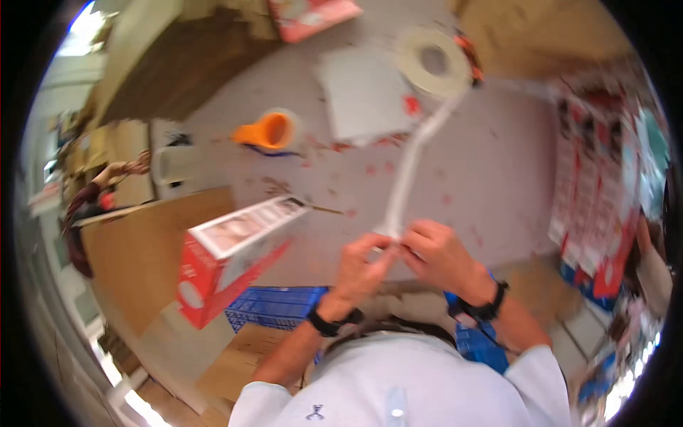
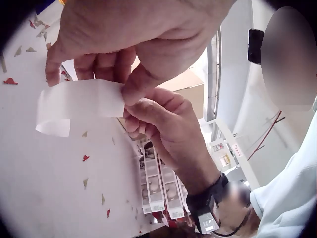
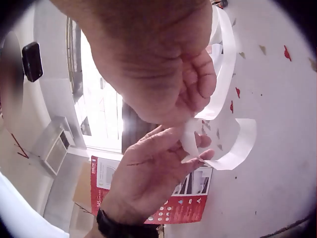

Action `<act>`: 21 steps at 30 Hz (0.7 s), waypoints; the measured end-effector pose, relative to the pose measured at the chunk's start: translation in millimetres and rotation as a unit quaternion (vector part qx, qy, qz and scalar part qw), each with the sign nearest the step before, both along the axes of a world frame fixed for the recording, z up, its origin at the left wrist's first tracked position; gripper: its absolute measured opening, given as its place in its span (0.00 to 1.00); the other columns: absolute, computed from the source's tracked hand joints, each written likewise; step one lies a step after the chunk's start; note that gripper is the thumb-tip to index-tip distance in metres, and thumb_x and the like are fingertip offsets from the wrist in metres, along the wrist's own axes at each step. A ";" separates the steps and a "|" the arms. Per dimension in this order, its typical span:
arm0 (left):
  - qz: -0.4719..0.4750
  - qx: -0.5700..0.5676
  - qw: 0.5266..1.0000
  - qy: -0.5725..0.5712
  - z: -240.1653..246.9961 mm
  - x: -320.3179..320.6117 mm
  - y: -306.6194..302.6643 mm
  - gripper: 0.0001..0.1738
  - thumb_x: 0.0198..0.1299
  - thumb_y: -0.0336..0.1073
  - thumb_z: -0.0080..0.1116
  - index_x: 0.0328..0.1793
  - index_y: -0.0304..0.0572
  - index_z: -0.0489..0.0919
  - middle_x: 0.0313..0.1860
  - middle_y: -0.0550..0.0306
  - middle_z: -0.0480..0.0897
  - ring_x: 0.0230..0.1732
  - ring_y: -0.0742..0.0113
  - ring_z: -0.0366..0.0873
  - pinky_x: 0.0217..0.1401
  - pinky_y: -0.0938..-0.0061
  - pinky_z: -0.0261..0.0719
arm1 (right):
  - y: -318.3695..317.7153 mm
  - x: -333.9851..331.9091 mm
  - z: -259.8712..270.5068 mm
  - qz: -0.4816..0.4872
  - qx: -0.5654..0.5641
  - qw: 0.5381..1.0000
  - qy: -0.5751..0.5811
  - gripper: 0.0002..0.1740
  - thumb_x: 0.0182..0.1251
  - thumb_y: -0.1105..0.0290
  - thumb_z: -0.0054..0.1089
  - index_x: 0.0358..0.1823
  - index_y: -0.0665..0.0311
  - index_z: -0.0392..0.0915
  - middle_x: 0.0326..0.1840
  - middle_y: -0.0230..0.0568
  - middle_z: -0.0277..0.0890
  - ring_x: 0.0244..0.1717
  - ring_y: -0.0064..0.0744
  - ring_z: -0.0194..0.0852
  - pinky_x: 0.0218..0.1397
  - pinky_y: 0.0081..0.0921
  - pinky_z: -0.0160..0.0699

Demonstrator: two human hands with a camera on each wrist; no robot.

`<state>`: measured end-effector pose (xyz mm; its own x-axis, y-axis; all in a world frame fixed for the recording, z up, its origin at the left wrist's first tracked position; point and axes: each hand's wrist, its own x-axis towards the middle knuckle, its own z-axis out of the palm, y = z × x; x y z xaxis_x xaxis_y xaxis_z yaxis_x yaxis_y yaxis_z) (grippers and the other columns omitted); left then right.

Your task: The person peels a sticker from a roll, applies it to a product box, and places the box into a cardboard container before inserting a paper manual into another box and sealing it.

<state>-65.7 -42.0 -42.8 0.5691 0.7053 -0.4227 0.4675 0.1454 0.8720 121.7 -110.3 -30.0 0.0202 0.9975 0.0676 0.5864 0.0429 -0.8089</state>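
Note:
A white tape strip (image 1: 409,174) runs from a large cream tape roll (image 1: 409,60) at the back of the table down to both hands. My left hand (image 1: 364,267) and right hand (image 1: 445,260) meet fingertip to fingertip, each pinching the strip. In the left wrist view, a short piece of the strip (image 2: 81,96) curls under my left hand (image 2: 143,37), with the thumb pressed at its end beside my right hand (image 2: 171,121). From the right wrist, the strip (image 3: 242,146) loops out past the left fingers (image 3: 200,158), while a longer length (image 3: 225,64) passes behind my right hand (image 3: 173,89).
A red-and-white box (image 1: 238,252) stands at the left table edge. Further back are an orange ring-shaped thing (image 1: 274,132) and white sheets (image 1: 366,92). Stacked red-and-white boxes (image 1: 594,185) line the right side. Small red and greenish scraps dot the tabletop (image 1: 498,156). Another person's arm (image 1: 117,171) shows at left.

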 end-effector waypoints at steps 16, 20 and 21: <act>-0.050 -0.046 0.997 -0.047 19.9 11.5 18.0 0.09 0.66 0.31 0.67 0.47 0.33 0.87 0.38 0.55 0.89 0.42 0.70 0.84 0.47 0.72 0.81 | 12.3 30.0 3.3 0.041 -0.103 0.986 0.128 0.05 0.61 0.78 0.66 0.38 0.68 0.84 0.29 0.39 0.80 0.28 0.26 0.78 0.33 0.27 0.78; 0.006 -0.149 0.985 -0.084 16.6 9.5 17.1 0.07 0.68 0.30 0.66 0.47 0.34 0.88 0.38 0.64 0.87 0.42 0.77 0.81 0.47 0.76 0.80 | 16.8 28.8 8.9 -0.025 -0.127 0.974 0.188 0.03 0.61 0.75 0.66 0.34 0.67 0.83 0.29 0.40 0.81 0.27 0.28 0.79 0.33 0.29 0.79; 0.023 -0.175 0.980 -0.097 14.1 8.6 16.6 0.07 0.68 0.30 0.66 0.46 0.34 0.88 0.38 0.65 0.87 0.42 0.78 0.81 0.47 0.77 0.79 | 15.9 29.4 7.8 -0.046 -0.134 0.970 0.199 0.03 0.62 0.75 0.66 0.34 0.67 0.83 0.29 0.38 0.81 0.27 0.27 0.78 0.33 0.28 0.78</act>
<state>-57.1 -25.4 -28.7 0.6336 0.5636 -0.5299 0.2835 0.4682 0.8369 151.1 -94.5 -22.2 0.0807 0.9710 -0.2250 0.2163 -0.2374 -0.9470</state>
